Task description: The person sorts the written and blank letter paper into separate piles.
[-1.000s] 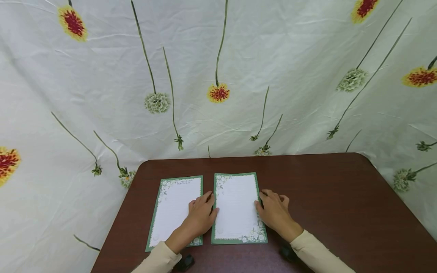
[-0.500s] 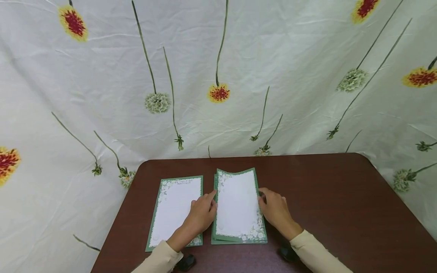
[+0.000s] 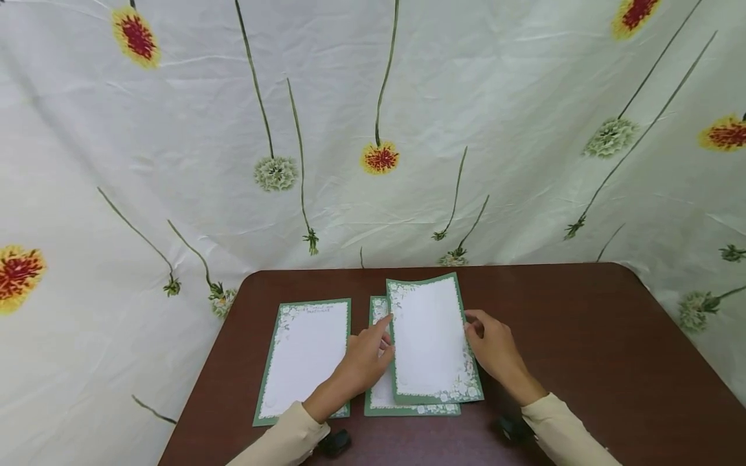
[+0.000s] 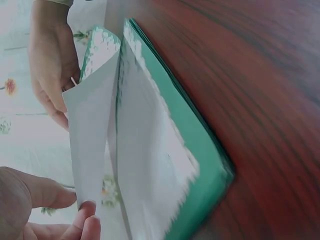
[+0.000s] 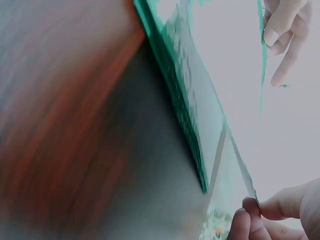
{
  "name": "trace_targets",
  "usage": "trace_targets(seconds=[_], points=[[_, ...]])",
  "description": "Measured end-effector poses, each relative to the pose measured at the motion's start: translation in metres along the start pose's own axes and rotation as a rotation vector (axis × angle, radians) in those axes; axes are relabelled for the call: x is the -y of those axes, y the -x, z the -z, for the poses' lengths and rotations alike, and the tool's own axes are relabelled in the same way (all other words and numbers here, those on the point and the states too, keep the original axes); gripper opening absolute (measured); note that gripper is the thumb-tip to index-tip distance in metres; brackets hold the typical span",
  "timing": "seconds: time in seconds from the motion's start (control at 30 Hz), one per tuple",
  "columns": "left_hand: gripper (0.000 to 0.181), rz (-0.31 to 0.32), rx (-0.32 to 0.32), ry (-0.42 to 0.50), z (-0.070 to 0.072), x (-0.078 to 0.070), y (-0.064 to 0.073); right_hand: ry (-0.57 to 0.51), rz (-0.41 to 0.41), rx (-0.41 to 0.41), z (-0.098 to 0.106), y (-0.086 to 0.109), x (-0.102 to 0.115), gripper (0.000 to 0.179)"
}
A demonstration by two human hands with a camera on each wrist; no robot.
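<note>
**One floral-bordered writing sheet (image 3: pixel 428 336) pinched along both long edges**

The left hand (image 3: pixel 368 355) pinches the left edge between thumb and curled fingertips, its index finger extended along the margin in the head view. The right hand (image 3: pixel 494 343) grips the opposite edge, thumb against fingertips. The sheet spans the space between the two sets of fingers, bowed and raised from the stack of matching sheets (image 3: pixel 380 391) below them, and offset toward the right fingers. Whether its near edge touches the stack cannot be told. A similar bordered page (image 3: pixel 305 359) lies on the dark wood-grain table (image 3: pixel 612 362), to the outer side of the left fingers and partly under that forearm.

Likely faults: an uneven pull between the two pinches could crease or skew the thin paper; a slack hold on either edge could let the bowed sheet spring free; and a near edge carried too low could catch the stack beneath the fingers and drag its uppermost sheet out of line.
</note>
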State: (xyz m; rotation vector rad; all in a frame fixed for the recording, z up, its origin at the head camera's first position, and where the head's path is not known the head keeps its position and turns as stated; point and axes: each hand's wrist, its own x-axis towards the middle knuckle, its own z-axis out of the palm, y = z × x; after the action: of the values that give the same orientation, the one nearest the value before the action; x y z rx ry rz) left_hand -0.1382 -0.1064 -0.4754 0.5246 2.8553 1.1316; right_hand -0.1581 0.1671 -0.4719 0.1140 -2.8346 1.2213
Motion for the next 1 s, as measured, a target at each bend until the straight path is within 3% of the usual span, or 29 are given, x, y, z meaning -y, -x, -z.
trace_targets(seconds=[0.53,1.0], points=[[0.054,-0.121,0.14,-0.081,-0.041,-0.051,-0.03,0.088,-0.019,-0.058,0.054,0.014,-0.033,0.038],[0.052,-0.161,0.226,-0.254,-0.085,-0.09,-0.042,0.155,-0.048,-0.153,0.083,0.031,-0.072,0.039]])
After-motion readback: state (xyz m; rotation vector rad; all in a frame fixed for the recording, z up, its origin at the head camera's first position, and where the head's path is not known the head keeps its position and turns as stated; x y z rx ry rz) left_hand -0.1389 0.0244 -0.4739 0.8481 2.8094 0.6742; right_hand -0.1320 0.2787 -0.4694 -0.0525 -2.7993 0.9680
